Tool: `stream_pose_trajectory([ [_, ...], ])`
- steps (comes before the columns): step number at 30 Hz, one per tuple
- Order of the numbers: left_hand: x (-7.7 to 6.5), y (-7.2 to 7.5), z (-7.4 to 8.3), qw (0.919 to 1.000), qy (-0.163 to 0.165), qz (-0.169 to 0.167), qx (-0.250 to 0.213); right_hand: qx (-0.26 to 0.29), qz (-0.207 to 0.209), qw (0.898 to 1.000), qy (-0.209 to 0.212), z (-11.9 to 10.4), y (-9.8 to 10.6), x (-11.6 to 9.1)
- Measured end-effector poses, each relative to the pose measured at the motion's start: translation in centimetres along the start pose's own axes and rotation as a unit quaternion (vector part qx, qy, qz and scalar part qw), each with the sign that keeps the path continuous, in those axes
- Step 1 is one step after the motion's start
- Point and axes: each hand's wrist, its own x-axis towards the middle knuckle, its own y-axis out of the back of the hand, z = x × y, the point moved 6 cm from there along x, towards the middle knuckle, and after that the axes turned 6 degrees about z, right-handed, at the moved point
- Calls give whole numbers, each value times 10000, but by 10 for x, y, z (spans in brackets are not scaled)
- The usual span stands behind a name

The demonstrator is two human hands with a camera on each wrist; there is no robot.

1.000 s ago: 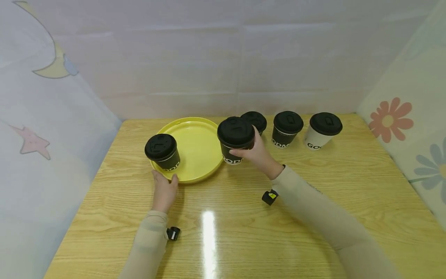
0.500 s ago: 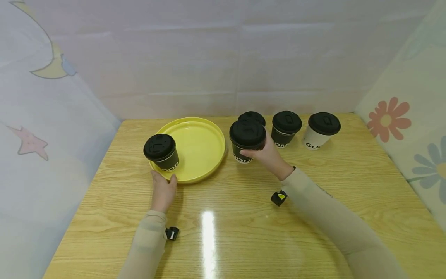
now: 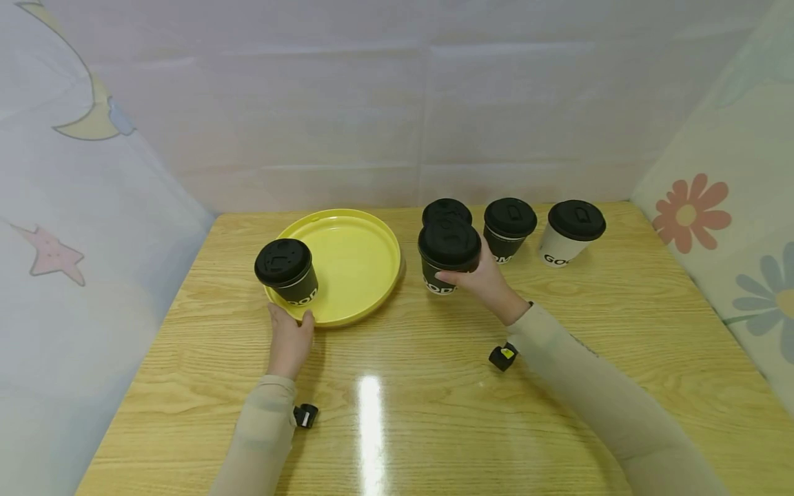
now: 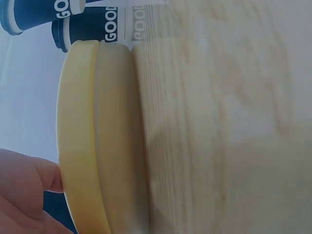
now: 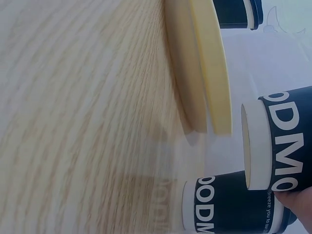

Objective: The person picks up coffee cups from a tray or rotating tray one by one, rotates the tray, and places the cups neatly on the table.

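Note:
My left hand [image 3: 290,344] grips the near left rim of the round yellow tray [image 3: 353,275], its thumb [image 4: 48,175] over the edge. Just behind those fingers, a black lidded paper cup [image 3: 298,279] stands on the tray; my hand hides part of it in the left wrist view. To the right of the tray, my right hand [image 3: 486,279] holds another black coffee cup [image 3: 443,265] by its side. Its pale base hangs tilted above the table in the right wrist view. Behind it stands a black cup [image 3: 445,208], mostly hidden in the head view.
At the back right of the wooden table [image 3: 422,399] stand a black cup [image 3: 509,227] and a white cup [image 3: 566,238], both with black lids. A pale cloth wall [image 3: 322,103] rises behind the table, with patterned cloths at both sides.
My right hand has moved right with its cup, away from the tray's right edge and in front of the rear black cup. My left hand stays at the rim; the tray and its cup have not moved.

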Motion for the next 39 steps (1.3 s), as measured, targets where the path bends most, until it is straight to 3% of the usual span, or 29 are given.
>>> stream_pose_trajectory([
  [27,3,-1,-2,10000,16,29,32,-440,159,9984,-329,24,14,-2],
  [39,2,-1,-3,9999,82,-116,-4,-719,111,9967,-352,34,16,-4],
])
